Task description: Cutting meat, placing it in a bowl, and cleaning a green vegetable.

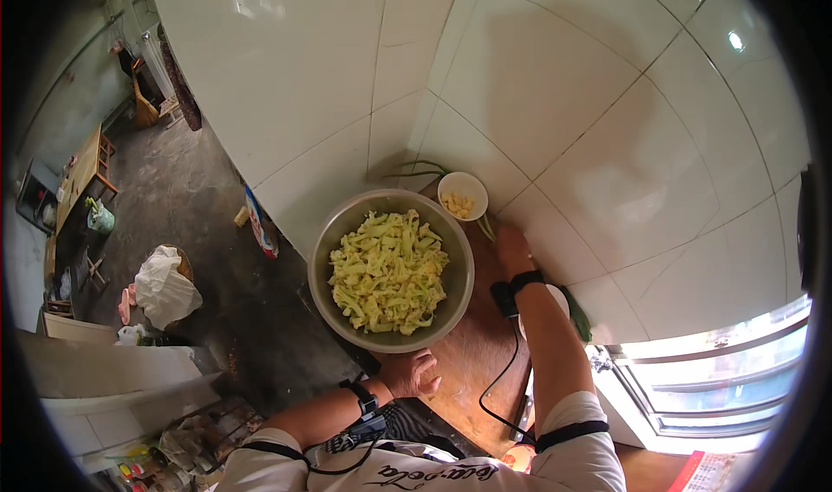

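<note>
A large metal basin (pixel 320 297) full of cut cauliflower florets (pixel 390 274) stands at the left side of a wooden board or tabletop (pixel 468 375). Just below its near rim is my left hand (pixel 408 372), empty, with the fingers loosely curled and apart. Beyond the basin a small white bowl (pixel 463 186) contains peeled garlic cloves (pixel 457 204). Green stalks, possibly scallions (pixel 486 227), show on both sides of that bowl. My right hand (pixel 513 250) reaches to their near end by the tiled wall; its fingers are mostly hidden, so its grip is unclear.
White tiled walls (pixel 572 134) meet in a corner behind the basin. Partly under my right forearm are a white dish (pixel 560 298) and a dark green vegetable (pixel 576 313). A black cable (pixel 484 394) hangs from my right wrist. A window (pixel 708 381) is at right.
</note>
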{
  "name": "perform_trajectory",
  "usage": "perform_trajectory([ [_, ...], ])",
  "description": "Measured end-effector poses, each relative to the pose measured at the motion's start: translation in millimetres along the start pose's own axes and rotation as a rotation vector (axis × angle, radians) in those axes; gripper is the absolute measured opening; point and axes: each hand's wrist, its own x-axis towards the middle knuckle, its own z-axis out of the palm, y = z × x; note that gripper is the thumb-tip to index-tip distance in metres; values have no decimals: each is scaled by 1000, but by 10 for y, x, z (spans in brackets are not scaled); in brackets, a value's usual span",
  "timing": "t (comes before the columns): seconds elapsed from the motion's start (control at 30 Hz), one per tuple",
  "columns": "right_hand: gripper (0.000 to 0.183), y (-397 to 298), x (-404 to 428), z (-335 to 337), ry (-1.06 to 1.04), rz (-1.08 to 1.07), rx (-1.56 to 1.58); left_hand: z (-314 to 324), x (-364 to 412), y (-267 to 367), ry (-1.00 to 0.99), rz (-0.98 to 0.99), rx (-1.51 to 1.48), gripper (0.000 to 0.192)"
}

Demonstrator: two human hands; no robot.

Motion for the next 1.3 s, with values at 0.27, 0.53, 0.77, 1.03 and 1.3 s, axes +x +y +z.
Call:
perform_trajectory([
  [0.27, 17, -96, -172, -288, 119, 80, 58, 15, 14, -3, 22, 37, 35, 27],
  [0.53, 13, -156, -677, -1048, 211, 130, 17, 21, 11, 9, 21, 28, 26, 27],
  [0.77, 11, 248, -1272, -1432, 133, 151, -192, 51, -4, -44, 41, 55, 73, 27],
  [1.03, 9, 518, -2539, -1735, 359, 259, 214, 17, 63, 22, 9, 58, 30, 25],
  [1.3, 6, 523, -3682, -1470, 438, 349, 663, 53, 68, -12, -72, 7, -142, 22],
])
